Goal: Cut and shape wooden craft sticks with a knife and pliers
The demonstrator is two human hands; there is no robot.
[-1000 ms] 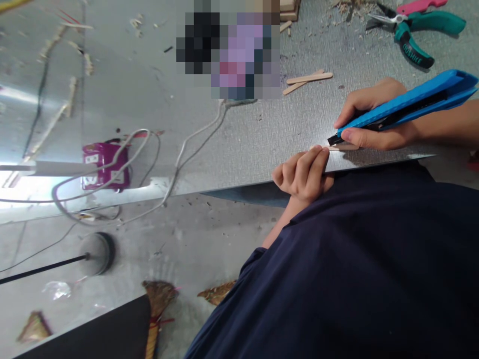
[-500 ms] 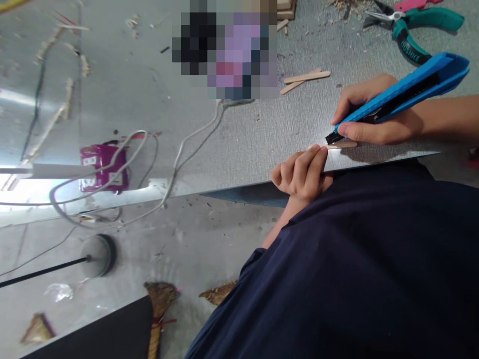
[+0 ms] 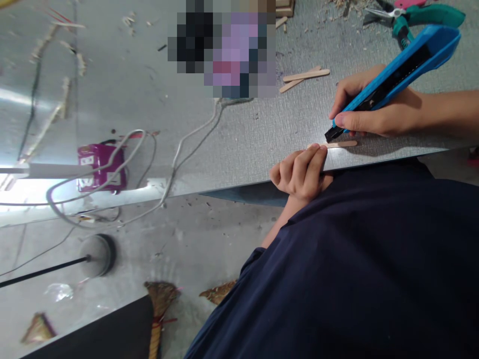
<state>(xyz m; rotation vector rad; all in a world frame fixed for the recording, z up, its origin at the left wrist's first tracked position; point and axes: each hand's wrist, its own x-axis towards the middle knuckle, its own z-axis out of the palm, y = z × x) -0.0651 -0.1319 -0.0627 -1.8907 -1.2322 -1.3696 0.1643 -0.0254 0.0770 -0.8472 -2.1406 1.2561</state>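
A blue utility knife (image 3: 402,70) is gripped in my right hand (image 3: 389,112), its black blade end pointing down and left. The tip is at the upper edge of a wooden craft stick (image 3: 342,144); whether it touches the wood I cannot tell. My left hand (image 3: 301,172) is closed at the table's near edge, its fingertips pressing the stick's left end against the tabletop. That end is hidden under the fingers. Two more craft sticks (image 3: 306,76) lie crossed on the grey table (image 3: 239,144), farther back.
Green-handled pliers (image 3: 402,22) lie at the back right by wood shavings (image 3: 355,6). A purple box (image 3: 101,167) and a looped white cable (image 3: 179,149) are on the left. A broom (image 3: 159,309) is on the floor below.
My right hand has tilted the utility knife more upright, its back end swinging up and slightly left. My left hand and the craft stick have stayed in place.
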